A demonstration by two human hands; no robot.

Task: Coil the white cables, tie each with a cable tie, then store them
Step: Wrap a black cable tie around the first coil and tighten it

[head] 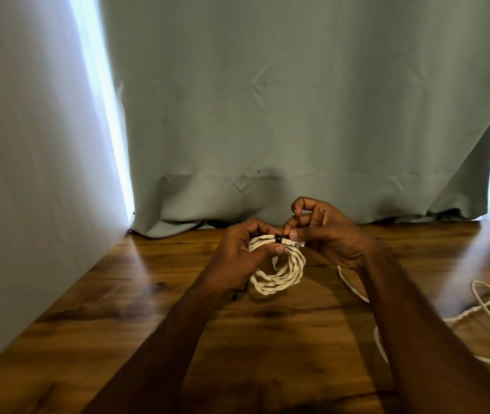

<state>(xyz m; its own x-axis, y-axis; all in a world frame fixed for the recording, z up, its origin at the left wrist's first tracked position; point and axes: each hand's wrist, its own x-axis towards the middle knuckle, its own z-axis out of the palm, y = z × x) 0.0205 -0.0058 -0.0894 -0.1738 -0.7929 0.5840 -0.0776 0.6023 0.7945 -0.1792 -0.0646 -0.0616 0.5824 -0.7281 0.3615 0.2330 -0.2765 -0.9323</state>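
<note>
A coiled white cable hangs in front of me above the wooden table. My left hand grips the top of the coil, thumb across the strands. A black cable tie wraps the bundle beside a clear plug. My right hand pinches the tie with thumb and forefinger, its other fingers curled above. A second white cable lies loose and uncoiled on the table to the right, partly hidden behind my right forearm.
A grey-green curtain hangs at the back, its hem resting on the table's far edge. A pale wall closes off the left side. A small dark object shows under my left wrist.
</note>
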